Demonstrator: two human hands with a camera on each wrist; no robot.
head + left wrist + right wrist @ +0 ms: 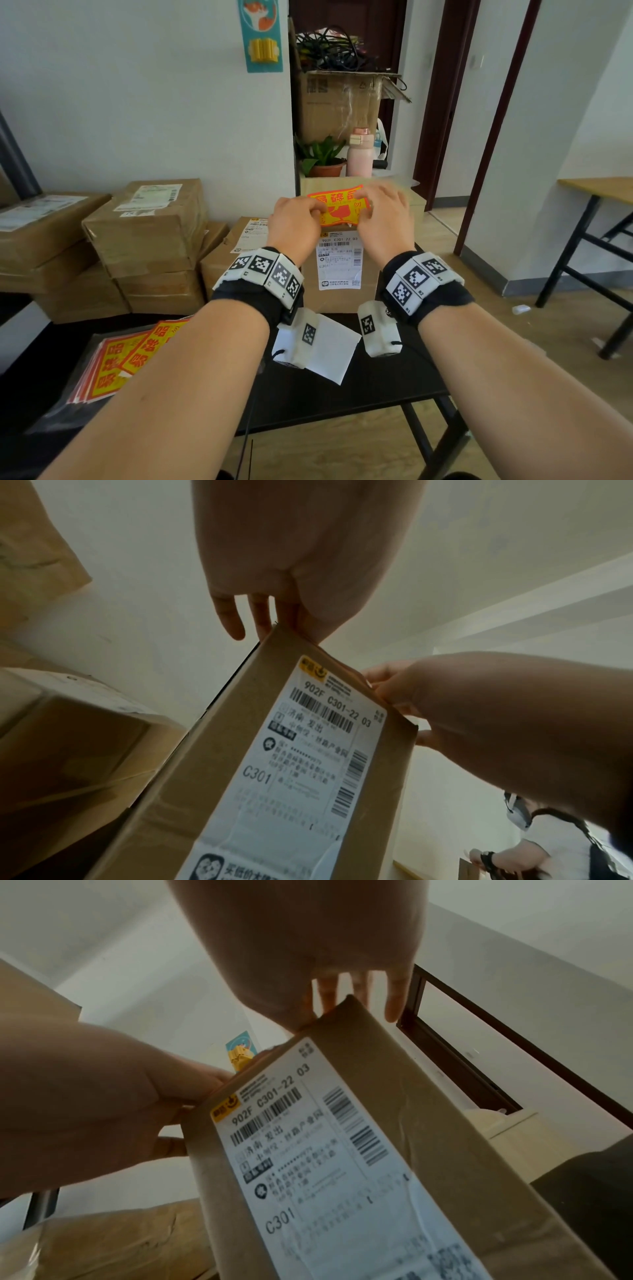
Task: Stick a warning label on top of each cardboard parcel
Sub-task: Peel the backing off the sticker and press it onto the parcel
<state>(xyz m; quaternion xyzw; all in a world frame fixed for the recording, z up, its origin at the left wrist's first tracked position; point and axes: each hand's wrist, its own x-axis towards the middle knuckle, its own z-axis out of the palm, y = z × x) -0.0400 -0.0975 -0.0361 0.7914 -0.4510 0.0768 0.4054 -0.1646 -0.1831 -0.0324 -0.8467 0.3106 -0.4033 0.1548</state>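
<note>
A red and yellow warning label (337, 209) is held just above the top of a cardboard parcel (342, 298) that stands on the black table and has a white shipping label on its front face. My left hand (317, 209) pinches the label's left edge, and my right hand (363, 202) pinches its right edge. In the left wrist view the left hand (260, 620) reaches over the parcel's (387, 777) top edge. The right wrist view shows the right hand (352, 996) over the same parcel (428, 1123). The parcel's top face is hidden by hands and label.
A bag of more warning labels (126, 359) lies at the lower left of the black table (376, 387). A white backing sheet (337, 356) lies before the parcel. Several brown parcels (147, 233) are stacked at left. A wooden table (599, 192) stands at right.
</note>
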